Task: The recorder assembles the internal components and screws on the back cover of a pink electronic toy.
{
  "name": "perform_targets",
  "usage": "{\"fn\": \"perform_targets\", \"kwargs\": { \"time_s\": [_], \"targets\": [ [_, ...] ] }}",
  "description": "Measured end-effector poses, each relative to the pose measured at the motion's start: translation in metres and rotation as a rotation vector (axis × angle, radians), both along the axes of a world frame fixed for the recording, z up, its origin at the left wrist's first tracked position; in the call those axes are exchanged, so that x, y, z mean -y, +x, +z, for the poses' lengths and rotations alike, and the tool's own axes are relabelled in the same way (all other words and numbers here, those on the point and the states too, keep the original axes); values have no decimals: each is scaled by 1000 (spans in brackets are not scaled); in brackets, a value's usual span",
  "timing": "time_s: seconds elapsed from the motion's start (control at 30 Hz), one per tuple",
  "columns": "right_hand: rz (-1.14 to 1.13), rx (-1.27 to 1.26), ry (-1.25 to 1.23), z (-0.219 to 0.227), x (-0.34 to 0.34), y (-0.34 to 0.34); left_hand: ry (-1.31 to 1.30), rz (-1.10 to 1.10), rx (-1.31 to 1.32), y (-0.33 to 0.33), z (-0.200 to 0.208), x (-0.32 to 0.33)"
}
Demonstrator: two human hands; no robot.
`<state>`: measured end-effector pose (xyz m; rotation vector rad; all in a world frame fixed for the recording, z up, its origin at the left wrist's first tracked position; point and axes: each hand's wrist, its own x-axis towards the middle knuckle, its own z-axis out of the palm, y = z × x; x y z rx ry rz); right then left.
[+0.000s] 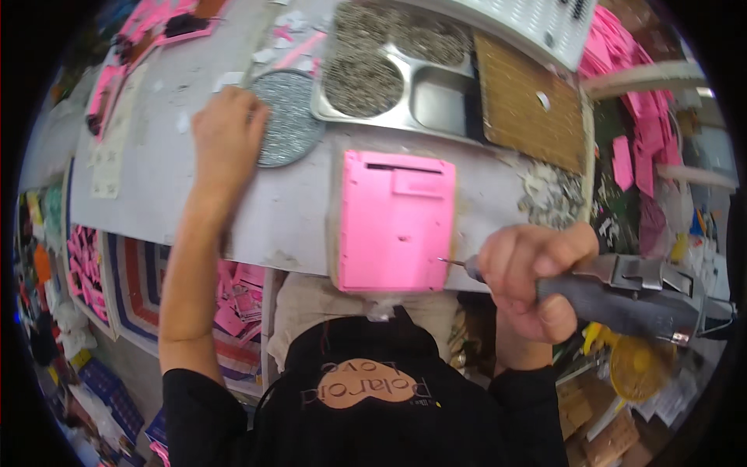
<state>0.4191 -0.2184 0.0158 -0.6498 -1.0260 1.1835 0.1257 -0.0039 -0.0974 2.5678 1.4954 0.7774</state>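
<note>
My right hand (529, 272) is wrapped round a grey electric screwdriver (630, 303), whose thin bit points left. The bit's tip lies over the lower right edge of a flat pink plastic panel (397, 226); whether it touches cannot be made out. The panel has a dark slot near its far end and lies at the table's near edge. My left hand (226, 136) rests at the left rim of a round grey dish (289, 164), its fingers curled and partly hidden. Small metal pieces, seemingly screws, fill the dish.
A steel compartment tray (443, 97) holds heaps of small metal parts behind the panel. To its right are a brown board (529, 101) and a white perforated container (537, 27). Pink parts (650, 140) hang at the right; more lie in a bin (237, 303) below the table.
</note>
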Motion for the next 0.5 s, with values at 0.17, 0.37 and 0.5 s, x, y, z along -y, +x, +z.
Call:
{"fn": "perform_targets", "kwargs": {
  "time_s": [0.17, 0.37, 0.5],
  "targets": [
    [14, 2, -59, -4, 35, 6, -503, -155, 326, 4, 24, 21],
    [4, 34, 5, -25, 46, -2, -434, -694, 318, 60, 47, 133],
    [-15, 204, 105, -31, 39, -10, -272, -731, 205, 68, 32, 147]
  ]
}}
